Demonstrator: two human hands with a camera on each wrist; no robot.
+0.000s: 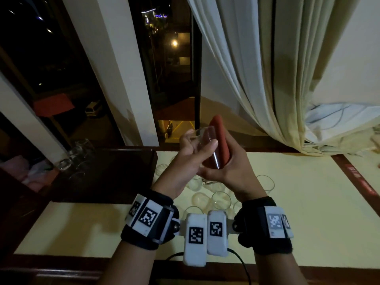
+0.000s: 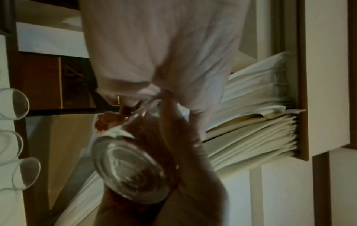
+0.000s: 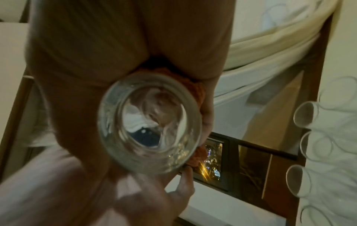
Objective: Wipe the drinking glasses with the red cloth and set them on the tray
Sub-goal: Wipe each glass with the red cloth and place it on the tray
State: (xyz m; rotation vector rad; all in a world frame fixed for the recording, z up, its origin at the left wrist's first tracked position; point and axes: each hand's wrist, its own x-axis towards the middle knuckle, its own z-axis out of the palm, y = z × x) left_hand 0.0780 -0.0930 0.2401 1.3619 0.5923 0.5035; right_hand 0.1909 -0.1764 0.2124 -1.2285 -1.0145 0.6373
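A clear drinking glass is held tilted in the air above the table, its base toward me. My left hand grips it from the left, thumb across its side. My right hand holds the red cloth curled against the glass's right side. The right wrist view looks at the glass base, with the red cloth between it and my palm. The left wrist view shows the same glass base and a bit of the red cloth. A dark tray lies on the left.
Several empty glasses stand on the cream table under my hands, one more glass to the right. A few glasses stand at the tray's far left corner. A curtain hangs behind, beside a dark window.
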